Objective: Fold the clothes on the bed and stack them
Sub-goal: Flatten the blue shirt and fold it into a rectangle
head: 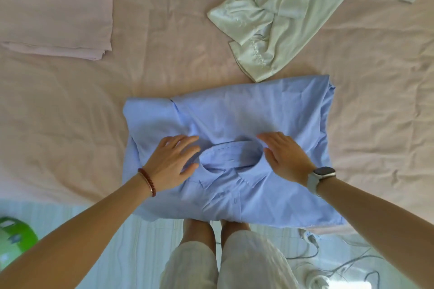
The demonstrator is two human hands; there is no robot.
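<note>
A light blue collared shirt [246,112] lies partly folded at the near edge of the bed [164,30], collar toward me. My left hand [172,162] presses flat on the shirt just left of the collar, fingers straight. On the collar's right side my right hand [285,155] lies flat on the cloth in the same way. A pale green garment [293,7] sprawls unfolded at the far right of the bed. A folded pink cloth [56,7] rests at the far left.
The bed wears a pink sheet with wide bare stretches on both sides of the shirt. A green object [14,239] sits on the floor at the lower left. Cables [328,263] trail on the floor at the lower right. My legs stand against the bed edge.
</note>
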